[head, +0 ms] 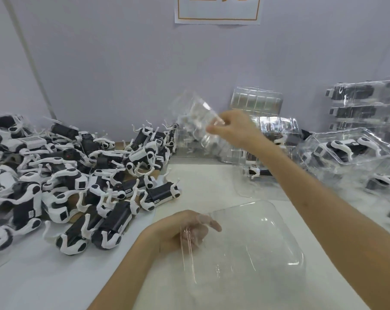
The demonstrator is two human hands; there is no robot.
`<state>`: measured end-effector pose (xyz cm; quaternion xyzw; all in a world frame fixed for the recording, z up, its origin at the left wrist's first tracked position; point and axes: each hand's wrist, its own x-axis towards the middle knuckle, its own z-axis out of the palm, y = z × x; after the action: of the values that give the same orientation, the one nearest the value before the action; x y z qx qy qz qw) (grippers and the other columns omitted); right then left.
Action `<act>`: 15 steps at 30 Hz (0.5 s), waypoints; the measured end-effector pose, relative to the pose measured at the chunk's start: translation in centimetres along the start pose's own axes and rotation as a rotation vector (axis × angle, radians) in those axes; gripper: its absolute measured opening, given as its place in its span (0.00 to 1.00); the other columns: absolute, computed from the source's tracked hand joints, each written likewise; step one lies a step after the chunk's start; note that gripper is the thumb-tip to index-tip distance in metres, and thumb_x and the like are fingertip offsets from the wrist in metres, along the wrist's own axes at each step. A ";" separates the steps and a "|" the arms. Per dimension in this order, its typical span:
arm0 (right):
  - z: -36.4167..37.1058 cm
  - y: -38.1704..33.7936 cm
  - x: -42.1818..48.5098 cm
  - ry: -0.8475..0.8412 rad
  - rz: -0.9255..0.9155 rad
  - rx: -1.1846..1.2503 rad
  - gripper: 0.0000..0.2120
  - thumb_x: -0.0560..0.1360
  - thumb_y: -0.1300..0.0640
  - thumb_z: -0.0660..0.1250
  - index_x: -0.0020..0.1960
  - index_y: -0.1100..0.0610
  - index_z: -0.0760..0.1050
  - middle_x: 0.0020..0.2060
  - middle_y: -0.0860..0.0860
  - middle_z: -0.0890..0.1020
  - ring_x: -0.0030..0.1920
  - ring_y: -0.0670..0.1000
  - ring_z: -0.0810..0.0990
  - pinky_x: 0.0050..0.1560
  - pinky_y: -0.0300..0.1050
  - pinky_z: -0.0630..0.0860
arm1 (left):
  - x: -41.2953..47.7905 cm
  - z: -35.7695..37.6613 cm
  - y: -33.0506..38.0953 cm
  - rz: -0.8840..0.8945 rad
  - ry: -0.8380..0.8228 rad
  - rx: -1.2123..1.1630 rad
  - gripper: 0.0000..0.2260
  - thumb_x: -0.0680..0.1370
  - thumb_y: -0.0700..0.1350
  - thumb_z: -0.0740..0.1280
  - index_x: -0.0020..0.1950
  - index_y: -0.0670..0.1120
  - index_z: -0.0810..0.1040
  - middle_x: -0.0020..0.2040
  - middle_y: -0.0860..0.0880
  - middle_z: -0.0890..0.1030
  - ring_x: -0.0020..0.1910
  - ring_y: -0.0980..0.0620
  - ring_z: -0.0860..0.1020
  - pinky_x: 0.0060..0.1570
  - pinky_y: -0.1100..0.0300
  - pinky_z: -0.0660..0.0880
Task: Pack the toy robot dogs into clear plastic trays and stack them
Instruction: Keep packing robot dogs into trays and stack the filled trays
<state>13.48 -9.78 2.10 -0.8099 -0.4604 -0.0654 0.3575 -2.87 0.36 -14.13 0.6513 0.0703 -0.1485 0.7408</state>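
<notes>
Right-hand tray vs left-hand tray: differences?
The raised tray is in the air, tilted, pinched by the right hand; the near tray lies flat on the table, its edge gripped by the left hand. The raised tray looks blurred, the near tray sharp. Both are clear plastic.

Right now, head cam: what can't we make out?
Head view only:
- Orange-bordered white paper sign: text cut off by top edge.
- Raised clear plastic tray in right grip: motion-blurred, shape unclear.
- Left grip: fingers hazy behind low clear plastic tray.
- Stacked packed clear trays: cut off by right edge.
</notes>
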 end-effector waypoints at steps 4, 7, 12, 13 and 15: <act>4.9 1.9 2.2 -0.210 0.053 -0.340 0.17 0.77 0.44 0.68 0.38 0.54 0.69 0.29 0.47 0.68 0.28 0.46 0.66 0.29 0.38 0.66 | -0.1 0.1 0.1 -0.019 -0.037 0.111 0.14 0.76 0.53 0.66 0.48 0.44 0.84 0.29 0.51 0.59 0.33 0.49 0.49 0.36 0.55 0.49; 7.2 2.7 2.6 -0.388 0.075 -0.480 0.15 0.80 0.42 0.63 0.53 0.54 0.76 0.41 0.52 0.80 0.47 0.56 0.79 0.42 0.45 0.76 | -0.2 -0.2 0.0 -0.019 -0.065 0.142 0.13 0.76 0.53 0.65 0.47 0.46 0.83 0.28 0.52 0.59 0.32 0.49 0.49 0.35 0.56 0.49; 6.5 1.9 2.5 -0.641 0.112 -0.440 0.28 0.84 0.47 0.56 0.79 0.59 0.56 0.78 0.55 0.61 0.77 0.56 0.61 0.75 0.50 0.58 | 0.0 -1.3 0.1 -0.049 0.028 0.008 0.08 0.77 0.46 0.65 0.42 0.46 0.82 0.26 0.53 0.60 0.22 0.56 0.57 0.22 0.68 0.64; 5.6 1.4 2.4 -0.591 0.084 -0.374 0.27 0.84 0.48 0.57 0.79 0.59 0.58 0.78 0.55 0.63 0.76 0.56 0.63 0.73 0.49 0.60 | 0.1 -1.5 0.0 -0.048 0.068 -0.020 0.09 0.78 0.45 0.64 0.42 0.47 0.82 0.25 0.52 0.60 0.21 0.56 0.57 0.22 0.68 0.64; 3.2 0.0 1.3 -0.495 0.061 -0.201 0.23 0.84 0.50 0.59 0.76 0.56 0.64 0.73 0.52 0.69 0.69 0.52 0.70 0.66 0.45 0.65 | 0.2 -1.8 -0.1 -0.016 0.169 -0.091 0.08 0.78 0.45 0.64 0.42 0.47 0.81 0.26 0.52 0.61 0.23 0.55 0.59 0.24 0.66 0.62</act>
<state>13.54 -6.83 0.29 -0.8462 -0.5003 0.1000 0.1539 -2.56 2.14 -14.58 0.6268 0.1444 -0.0955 0.7597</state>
